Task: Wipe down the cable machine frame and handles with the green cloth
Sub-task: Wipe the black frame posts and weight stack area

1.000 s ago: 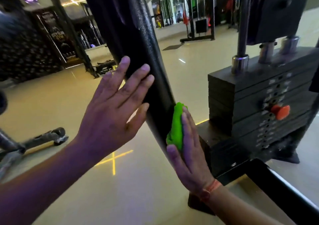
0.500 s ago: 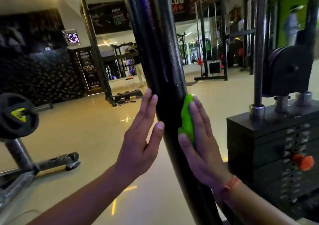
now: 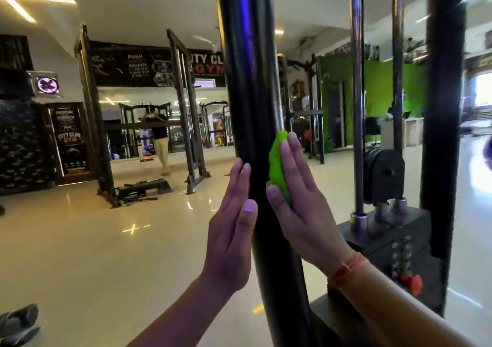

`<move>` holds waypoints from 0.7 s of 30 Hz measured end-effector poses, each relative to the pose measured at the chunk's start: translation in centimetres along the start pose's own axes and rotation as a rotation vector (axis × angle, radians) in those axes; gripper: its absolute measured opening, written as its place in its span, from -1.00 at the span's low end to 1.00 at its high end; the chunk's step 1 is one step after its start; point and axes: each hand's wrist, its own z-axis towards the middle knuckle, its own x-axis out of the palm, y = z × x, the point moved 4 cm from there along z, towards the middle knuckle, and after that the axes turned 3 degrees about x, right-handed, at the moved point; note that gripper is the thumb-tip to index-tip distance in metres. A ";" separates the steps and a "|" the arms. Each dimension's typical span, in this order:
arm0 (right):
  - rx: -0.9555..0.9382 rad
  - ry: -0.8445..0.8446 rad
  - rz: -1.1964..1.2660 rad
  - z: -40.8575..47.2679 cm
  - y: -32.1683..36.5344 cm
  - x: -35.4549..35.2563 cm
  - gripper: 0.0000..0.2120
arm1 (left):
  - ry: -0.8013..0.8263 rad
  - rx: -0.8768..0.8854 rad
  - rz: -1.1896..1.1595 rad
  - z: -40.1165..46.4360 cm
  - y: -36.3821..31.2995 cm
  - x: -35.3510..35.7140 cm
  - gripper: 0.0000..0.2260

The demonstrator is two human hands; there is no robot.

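Note:
The cable machine's black upright post runs top to bottom through the middle of the view. My right hand, fingers straight, presses the bright green cloth flat against the post's right side; most of the cloth is hidden under the palm. My left hand lies flat with straight fingers against the post's left side, level with the right hand. No handles are in view.
The black weight stack with a red selector pin sits right of the post, under two chrome guide rods and another black upright. Other racks, a person and shiny floor lie behind.
Both hands have slid up the post with the cloth, the left hand closing in flat against it, and my view has lifted from the floor and weight stack to the gym beyond.

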 end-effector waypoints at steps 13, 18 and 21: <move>0.007 -0.040 -0.051 4.5 2.7 -0.4 -0.35 | -0.038 -0.024 -0.224 5.8 -1.2 -1.2 -0.53; -0.004 0.002 -0.011 2.8 2.1 -0.1 -0.37 | -0.021 0.017 -0.202 7.6 -1.7 -2.0 -0.51; 0.135 -0.090 0.166 9.0 2.9 -1.8 -0.39 | -0.009 0.011 -0.207 9.3 -2.2 -2.5 -0.52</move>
